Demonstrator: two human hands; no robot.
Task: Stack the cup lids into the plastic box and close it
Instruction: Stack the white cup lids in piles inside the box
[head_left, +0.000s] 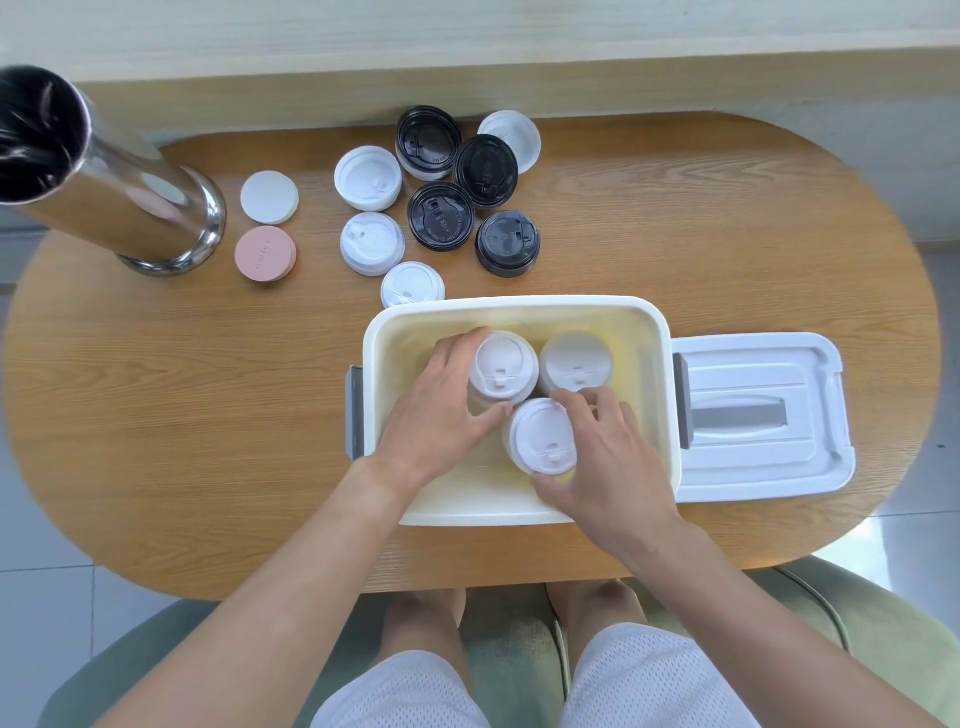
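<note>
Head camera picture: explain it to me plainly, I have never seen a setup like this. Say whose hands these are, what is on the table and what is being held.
There is no machine: a person wears a camera on the head, looking down at their own bare hands. The left hand grips one stack of white plastic cup lids inside the open white plastic box; the right hand grips another white stack. A third stack stands beside them. The box's white cover lies to its right on the oval wooden table. Behind lie loose black lids, white lids, two round coasters and a shiny metal cylinder.
</note>
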